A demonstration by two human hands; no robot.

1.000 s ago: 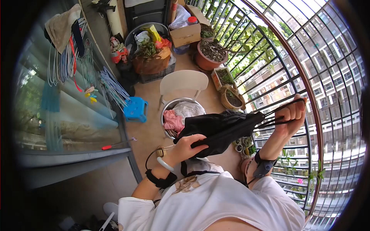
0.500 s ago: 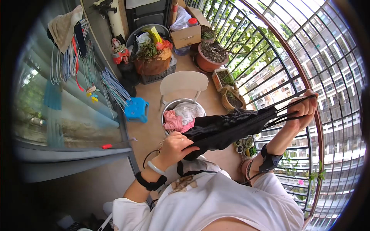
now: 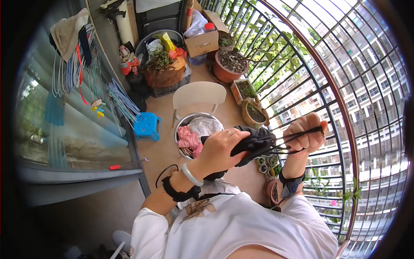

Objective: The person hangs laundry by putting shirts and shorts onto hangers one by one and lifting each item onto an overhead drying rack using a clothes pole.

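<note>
A black garment with thin straps [image 3: 258, 140] is stretched between my hands in front of my body. My left hand [image 3: 222, 149] is closed around its bunched fabric, and some black cloth hangs below that hand. The thin straps run taut to my right hand [image 3: 305, 133], which is closed in a fist on them near the railing. Beyond my left hand, a metal basin [image 3: 176, 131] holds pink clothing [image 3: 188, 139] and pale, whitish clothing [image 3: 205, 126]. My left forearm and the garment partly cover the basin's near side.
A white chair [image 3: 199, 94] stands behind the basin, with a blue stool [image 3: 147, 126] to its left. Potted plants [image 3: 231, 64] line the barred railing [image 3: 321, 88] on the right. Hangers [image 3: 123, 99] hang by the glass door at left. A red-handled tool [image 3: 115, 167] lies near the door track.
My left hand has moved right and up along the black garment, gathering its fabric. My right hand has come lower and inward, so my hands are closer together.
</note>
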